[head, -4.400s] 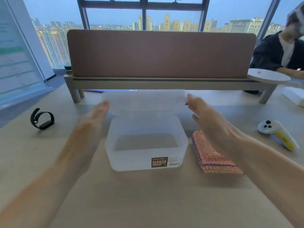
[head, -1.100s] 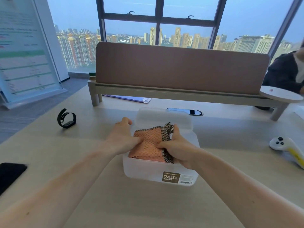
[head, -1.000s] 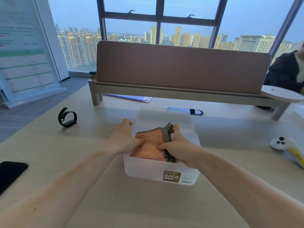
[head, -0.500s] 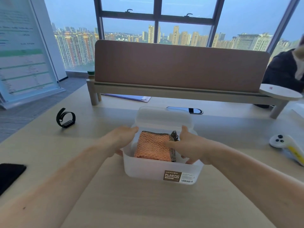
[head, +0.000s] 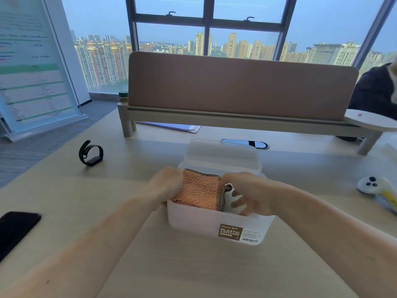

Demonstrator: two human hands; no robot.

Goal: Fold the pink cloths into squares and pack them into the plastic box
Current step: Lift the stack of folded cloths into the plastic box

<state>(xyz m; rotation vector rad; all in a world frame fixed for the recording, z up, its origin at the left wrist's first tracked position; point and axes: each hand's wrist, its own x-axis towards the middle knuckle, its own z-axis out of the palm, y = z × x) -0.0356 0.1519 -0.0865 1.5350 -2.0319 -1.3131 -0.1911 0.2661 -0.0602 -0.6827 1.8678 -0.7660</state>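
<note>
The clear plastic box (head: 193,220) stands on the desk in front of me, its lid (head: 221,153) lying just behind it. A folded stack of pink cloths (head: 199,191) with a dark woven edge lies inside, filling the left and middle of the box. My left hand (head: 165,186) is curled against the stack's left edge at the box rim. My right hand (head: 247,195) reaches into the box on the right, thumb over the stack's dark edge and fingers down in the gap beside it.
A black wristband (head: 91,152) lies at the left and a black phone (head: 15,227) at the near left edge. A white controller (head: 373,186) sits at the right. A brown desk divider (head: 236,87) crosses the back, and a person (head: 378,91) sits beyond it at the far right.
The cloths went from the desk beside the empty box into it. Half a second ago my hands were spread at the box sides; now both have closed on the stack's edges.
</note>
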